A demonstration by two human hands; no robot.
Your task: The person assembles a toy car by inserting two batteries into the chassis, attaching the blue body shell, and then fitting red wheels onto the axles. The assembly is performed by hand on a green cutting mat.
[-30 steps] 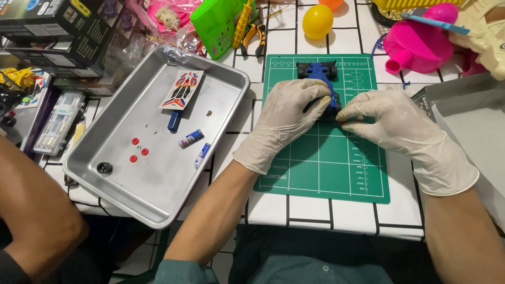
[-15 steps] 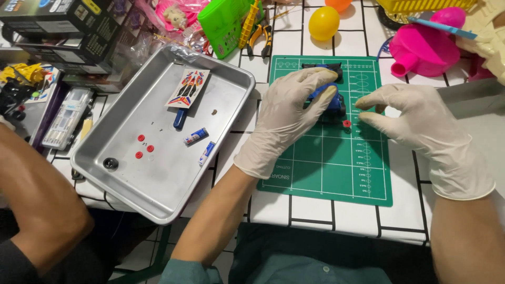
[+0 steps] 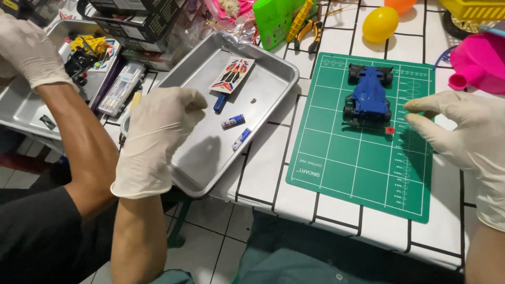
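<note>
Holds the left hand [image 3: 158, 137], gloved, over the near corner of the metal tray [image 3: 200, 168], left of centre in the frame. Curls its fingers inward into a loose fist; cannot tell whether that grip encloses anything.

Poses the right hand [image 3: 463, 131] at the right edge of the frame, thumb and forefinger set a narrow gap apart with nothing between them. Points those fingertips toward a small red part [image 3: 390, 130] on the green mat [image 3: 368, 173], just beside the blue toy car [image 3: 368, 97]. Leaves the car standing on its wheels in the upper part of the mat, touched by neither hand.

Shows in the tray a sticker sheet [image 3: 232, 74], a blue stick [image 3: 219, 102] and two small cylinders [image 3: 232, 121], lying apart from one another. Shows also another person's gloved hand [image 3: 29, 50] at upper left, over a second tray.

To work well here: pinch the red part low and squarely, since so small a piece probably slips easily from gloved fingertips. Steady the car with the free hand rather than nudging it sideways. Set loose pieces well inside the tray, away from its overhanging near corner, and off the mat's edge.
</note>
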